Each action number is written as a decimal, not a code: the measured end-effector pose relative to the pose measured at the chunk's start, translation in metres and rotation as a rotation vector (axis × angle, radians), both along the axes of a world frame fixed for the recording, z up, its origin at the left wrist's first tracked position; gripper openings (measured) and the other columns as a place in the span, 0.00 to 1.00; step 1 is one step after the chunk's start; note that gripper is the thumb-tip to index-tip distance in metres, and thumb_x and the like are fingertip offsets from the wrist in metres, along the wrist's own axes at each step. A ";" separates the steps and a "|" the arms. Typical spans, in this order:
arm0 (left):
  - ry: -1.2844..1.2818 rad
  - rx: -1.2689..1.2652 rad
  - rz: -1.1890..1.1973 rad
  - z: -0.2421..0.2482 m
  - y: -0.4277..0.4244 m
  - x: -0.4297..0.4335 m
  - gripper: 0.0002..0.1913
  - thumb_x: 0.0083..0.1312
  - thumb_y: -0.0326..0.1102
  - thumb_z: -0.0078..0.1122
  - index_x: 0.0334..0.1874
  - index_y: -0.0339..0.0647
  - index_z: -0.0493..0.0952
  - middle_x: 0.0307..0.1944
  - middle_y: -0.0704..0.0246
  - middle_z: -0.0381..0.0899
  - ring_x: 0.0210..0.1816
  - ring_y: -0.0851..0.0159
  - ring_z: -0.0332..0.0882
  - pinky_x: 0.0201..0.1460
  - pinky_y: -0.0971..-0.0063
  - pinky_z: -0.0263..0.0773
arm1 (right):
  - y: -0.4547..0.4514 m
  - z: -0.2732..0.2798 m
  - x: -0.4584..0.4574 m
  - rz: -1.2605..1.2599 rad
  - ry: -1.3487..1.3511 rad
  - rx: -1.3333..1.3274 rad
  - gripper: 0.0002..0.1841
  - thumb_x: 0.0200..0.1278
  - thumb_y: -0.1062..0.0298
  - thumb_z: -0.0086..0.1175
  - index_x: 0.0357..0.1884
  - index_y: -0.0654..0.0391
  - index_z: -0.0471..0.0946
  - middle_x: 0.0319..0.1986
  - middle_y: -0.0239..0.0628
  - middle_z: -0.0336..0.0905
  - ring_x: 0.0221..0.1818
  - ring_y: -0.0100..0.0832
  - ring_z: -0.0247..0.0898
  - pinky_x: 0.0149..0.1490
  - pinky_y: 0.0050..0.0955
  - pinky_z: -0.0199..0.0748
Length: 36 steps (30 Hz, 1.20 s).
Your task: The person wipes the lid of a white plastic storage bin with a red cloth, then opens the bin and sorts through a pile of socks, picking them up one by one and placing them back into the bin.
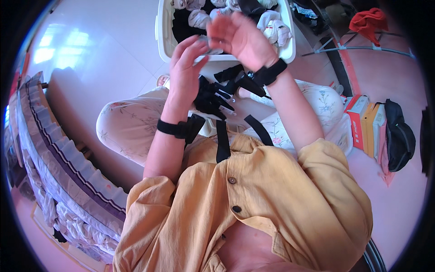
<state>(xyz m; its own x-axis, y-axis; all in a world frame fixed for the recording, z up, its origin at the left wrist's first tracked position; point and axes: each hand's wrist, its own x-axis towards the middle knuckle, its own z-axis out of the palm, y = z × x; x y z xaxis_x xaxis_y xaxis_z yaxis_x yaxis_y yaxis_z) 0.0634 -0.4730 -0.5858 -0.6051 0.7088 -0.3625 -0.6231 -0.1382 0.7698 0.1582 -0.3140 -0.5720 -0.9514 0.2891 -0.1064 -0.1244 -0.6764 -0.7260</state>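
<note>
Both hands are raised over the near edge of a white plastic bin (224, 58). Inside the bin lie rolled or bundled pale cloths (277, 32), which look like socks, and dark ones (183, 29). My left hand (185, 64) has its fingers spread and slightly curled, with nothing seen in it. Blurred by motion, my right hand (241, 40) is raised with the palm showing and the fingers apart, holding nothing visible. Below the hands, between the legs, black socks (209, 102) lie in a pile with small pale hangers or tags on them. Both wrists wear black straps.
A bed with a frilled cover (78, 163) runs along the left. At the right stand several boxes (360, 125) beside a black bag (401, 136). A red cloth (368, 23) hangs on a metal rack (365, 47) at the upper right.
</note>
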 end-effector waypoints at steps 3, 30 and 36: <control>-0.147 0.332 -0.232 0.044 0.041 0.009 0.27 0.69 0.49 0.62 0.64 0.40 0.70 0.55 0.65 0.78 0.55 0.65 0.78 0.59 0.67 0.73 | 0.000 0.063 -0.030 -0.010 0.274 -0.514 0.26 0.77 0.47 0.43 0.55 0.62 0.78 0.53 0.49 0.81 0.60 0.44 0.74 0.68 0.45 0.68; -0.287 0.212 -0.891 0.007 0.057 0.059 0.36 0.59 0.53 0.71 0.61 0.33 0.73 0.54 0.59 0.81 0.51 0.64 0.82 0.58 0.72 0.77 | 0.039 0.007 -0.072 -0.667 -0.169 -0.469 0.06 0.63 0.61 0.55 0.31 0.50 0.75 0.25 0.26 0.77 0.29 0.26 0.75 0.35 0.30 0.71; -0.189 0.168 -0.917 0.013 0.059 0.065 0.37 0.58 0.56 0.71 0.60 0.34 0.73 0.49 0.65 0.83 0.48 0.69 0.82 0.56 0.75 0.77 | 0.061 -0.017 -0.062 -0.671 -0.044 -0.427 0.08 0.63 0.63 0.55 0.26 0.50 0.75 0.22 0.26 0.76 0.26 0.26 0.73 0.31 0.28 0.69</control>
